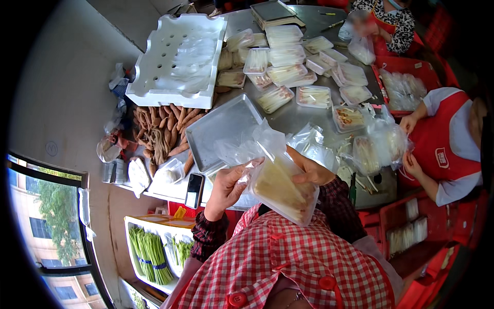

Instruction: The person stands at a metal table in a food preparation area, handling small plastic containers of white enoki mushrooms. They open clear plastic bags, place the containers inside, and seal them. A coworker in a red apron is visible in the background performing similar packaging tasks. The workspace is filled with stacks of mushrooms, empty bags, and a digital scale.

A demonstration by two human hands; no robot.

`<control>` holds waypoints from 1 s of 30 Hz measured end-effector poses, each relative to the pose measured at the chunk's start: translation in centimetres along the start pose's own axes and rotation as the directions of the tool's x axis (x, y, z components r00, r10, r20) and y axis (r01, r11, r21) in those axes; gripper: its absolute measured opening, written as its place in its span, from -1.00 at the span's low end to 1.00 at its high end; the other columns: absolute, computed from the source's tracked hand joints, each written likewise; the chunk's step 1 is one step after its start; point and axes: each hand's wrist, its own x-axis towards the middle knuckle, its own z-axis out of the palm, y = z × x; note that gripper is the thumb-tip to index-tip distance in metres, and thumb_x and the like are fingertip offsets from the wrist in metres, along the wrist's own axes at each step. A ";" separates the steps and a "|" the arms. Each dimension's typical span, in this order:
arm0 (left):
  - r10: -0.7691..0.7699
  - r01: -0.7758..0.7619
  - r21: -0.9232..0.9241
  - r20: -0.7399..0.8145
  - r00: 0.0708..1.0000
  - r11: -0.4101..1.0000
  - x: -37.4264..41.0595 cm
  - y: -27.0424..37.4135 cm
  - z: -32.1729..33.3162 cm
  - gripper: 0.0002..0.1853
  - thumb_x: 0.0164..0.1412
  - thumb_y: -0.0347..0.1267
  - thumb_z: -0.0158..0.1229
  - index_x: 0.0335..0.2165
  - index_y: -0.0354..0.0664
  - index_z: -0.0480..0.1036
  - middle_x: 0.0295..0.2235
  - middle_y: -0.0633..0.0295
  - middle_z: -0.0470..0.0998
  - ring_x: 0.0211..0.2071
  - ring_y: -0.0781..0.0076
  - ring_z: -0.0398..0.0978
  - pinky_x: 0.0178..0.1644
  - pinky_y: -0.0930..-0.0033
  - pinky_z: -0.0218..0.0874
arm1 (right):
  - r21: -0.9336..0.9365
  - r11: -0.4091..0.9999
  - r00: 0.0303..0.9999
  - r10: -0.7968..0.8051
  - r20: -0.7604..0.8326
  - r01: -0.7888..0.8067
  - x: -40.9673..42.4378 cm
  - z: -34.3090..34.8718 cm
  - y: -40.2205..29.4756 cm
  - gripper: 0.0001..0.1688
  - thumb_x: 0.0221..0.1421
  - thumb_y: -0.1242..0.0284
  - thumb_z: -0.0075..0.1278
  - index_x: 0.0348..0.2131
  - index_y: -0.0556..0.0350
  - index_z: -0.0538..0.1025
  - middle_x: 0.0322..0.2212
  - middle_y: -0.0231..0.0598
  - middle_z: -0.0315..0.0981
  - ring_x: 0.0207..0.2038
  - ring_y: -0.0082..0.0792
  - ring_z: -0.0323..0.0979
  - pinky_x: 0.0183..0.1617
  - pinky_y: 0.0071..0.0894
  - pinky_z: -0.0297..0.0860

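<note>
A clear plastic tray of pale cut vegetable sticks (283, 189), inside a clear plastic bag (270, 141), is held in front of my chest. My left hand (227, 187) pinches the gathered plastic at the tray's left edge. Across the far right corner of the tray lies my right hand (314, 170), its thumb on top and its fingers hidden behind. The loose end of the bag rises beyond the tray. Just past it a shallow metal tray (216, 125) rests on the metal table (283, 102), partly covered by loose plastic film.
Filled plastic trays (286, 56) are piled at the back. A white foam crate (154, 83) stands beside brown root vegetables (170, 127). A phone (194, 190) lies at the near edge. At right, a co-worker's hand (412, 164) handles a bagged tray (366, 154). Red crates (409, 65) flank the table.
</note>
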 end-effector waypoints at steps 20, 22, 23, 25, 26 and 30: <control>-0.022 0.038 0.195 -0.081 0.996 0.980 1.9 3.4 -0.2 -0.61 0.13 -0.43 0.00 -0.03 -0.24 0.37 -0.13 0.04 0.50 -0.24 0.06 0.52 -0.18 0.36 0.33 | 0.302 0.947 0.990 0.132 -0.050 -0.110 0.2 1.6 -0.2 -0.19 0.06 0.32 0.06 0.18 0.20 0.05 0.02 -0.24 0.23 0.04 -0.44 0.25 0.11 -0.43 0.22; 0.040 -0.028 0.273 -0.040 0.998 0.962 1.8 3.5 -0.7 -0.61 0.13 -0.41 0.00 -0.03 -0.22 0.38 -0.23 0.06 0.53 -0.36 0.10 0.52 -0.27 0.38 0.32 | 0.434 0.892 0.979 0.183 -0.094 -0.125 0.6 0.9 0.4 -0.29 0.15 0.40 -0.05 0.18 0.19 0.02 0.04 -0.21 0.19 0.05 -0.42 0.25 0.08 -0.43 0.26; 0.125 -0.125 0.311 0.022 0.992 0.942 1.6 2.6 -0.7 -0.58 0.07 -0.41 0.05 -0.04 -0.20 0.39 -0.41 0.11 0.51 -0.50 0.13 0.45 -0.39 0.33 0.27 | 0.440 0.893 0.975 0.175 -0.136 -0.098 0.9 1.0 0.6 -0.30 0.15 0.38 -0.06 0.17 0.20 0.03 0.02 -0.20 0.21 0.04 -0.41 0.26 0.08 -0.41 0.27; 0.093 -0.144 0.340 0.161 0.983 0.929 1.7 3.5 0.2 -0.50 -0.04 -0.45 0.09 -0.03 -0.17 0.39 -0.58 0.14 0.37 -0.59 0.14 0.34 -0.48 0.24 0.19 | 0.450 0.892 0.960 0.169 -0.224 -0.052 1.1 1.4 1.2 -0.33 0.16 0.35 -0.07 0.15 0.22 0.06 -0.01 -0.17 0.25 0.01 -0.38 0.29 0.08 -0.38 0.27; 0.139 -0.216 0.405 0.211 0.967 0.888 1.0 2.7 1.0 -0.42 -0.14 -0.45 0.12 -0.01 -0.11 0.38 -0.60 0.17 0.31 -0.59 0.18 0.32 -0.50 0.21 0.16 | 0.491 0.870 0.935 0.208 -0.286 -0.044 1.1 1.4 1.7 -0.36 0.18 0.34 -0.09 0.13 0.23 0.08 -0.02 -0.15 0.27 0.00 -0.36 0.31 0.08 -0.36 0.28; 0.189 -0.364 0.408 0.410 0.893 0.837 0.8 3.2 5.2 -0.50 -0.12 -0.43 0.11 -0.09 -0.14 0.41 -0.56 0.20 0.27 -0.48 0.26 0.35 -0.41 0.30 0.20 | 0.659 0.732 0.847 0.231 -0.479 0.173 1.7 2.4 1.9 -0.49 0.24 0.29 -0.21 0.06 0.27 0.19 -0.06 -0.06 0.32 -0.07 -0.29 0.38 0.07 -0.29 0.30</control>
